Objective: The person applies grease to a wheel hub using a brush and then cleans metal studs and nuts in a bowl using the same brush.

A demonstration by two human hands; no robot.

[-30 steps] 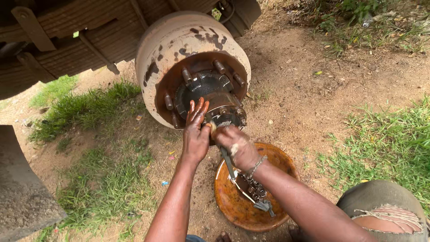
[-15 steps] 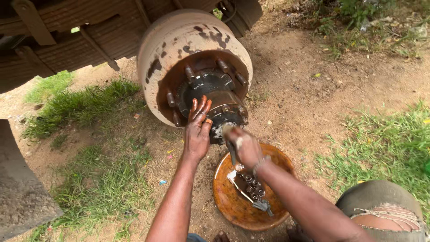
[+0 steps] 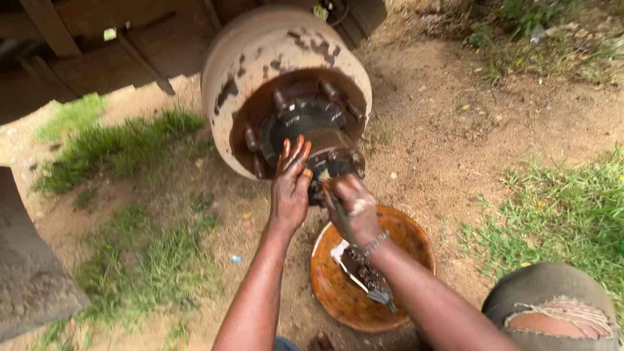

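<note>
A rusty brake drum [image 3: 260, 71] with a dark greasy wheel hub [image 3: 305, 127] and several studs fills the upper middle. My left hand [image 3: 289, 188] rests flat against the hub's lower left, fingers spread. My right hand [image 3: 351, 208] is closed on a dark metal tool [image 3: 338, 211], its tip at the hub's lower end.
A round rusty orange pan [image 3: 335, 299] lies on the dirt under my right arm, holding dark metal parts [image 3: 364, 273] and a white scrap. My knee in torn olive trousers [image 3: 552, 305] is at lower right. Grass patches flank the dirt; a concrete block [image 3: 26, 273] sits at left.
My right hand has shifted slightly down and right along the hub's end with the tool. My left hand has stayed pressed on the hub.
</note>
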